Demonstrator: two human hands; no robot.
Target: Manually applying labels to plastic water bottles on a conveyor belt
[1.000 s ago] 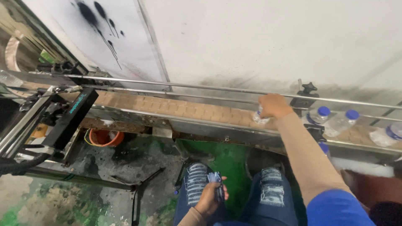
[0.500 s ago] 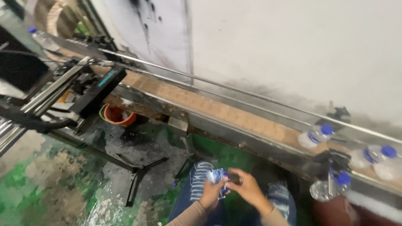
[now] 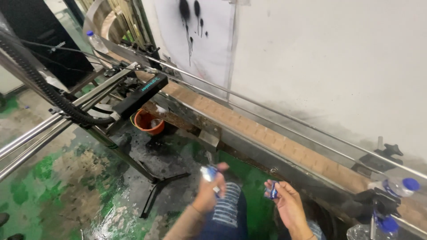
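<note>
Hands are both low in the frame, above the lap and clear of the conveyor belt point(image 3: 267, 135). The left hand point(image 3: 208, 195) is raised with its fingers curled around a small bundle of blue-and-white labels point(image 3: 209, 172), which sticks up above the thumb; motion blur hides the exact grip. The right hand point(image 3: 287, 205) is partly open, palm up, with thumb and forefinger pinched on a single blue-and-white label point(image 3: 271, 191). The two hands are apart, so one label appears to be separated from the bundle.

Status of the work, judged from this arrangement:
- Done: one label is held singly in the right hand.
- Not done: that label is not on any bottle. It is held well short of the belt.
- Remaining stock: the bundle in the left hand still holds further labels; their number cannot be told.

Bottles with blue caps stand at the right end of the line: one bottle point(image 3: 398, 186) on the belt behind a black clamp point(image 3: 376, 202), and a second bottle point(image 3: 371, 229) lower, at the frame edge. Another bottle point(image 3: 95, 41) stands far up the belt at top left. The long middle stretch of belt carries nothing. An orange bucket point(image 3: 149, 122) sits on the wet green floor point(image 3: 66, 191) under the machine frame.
</note>
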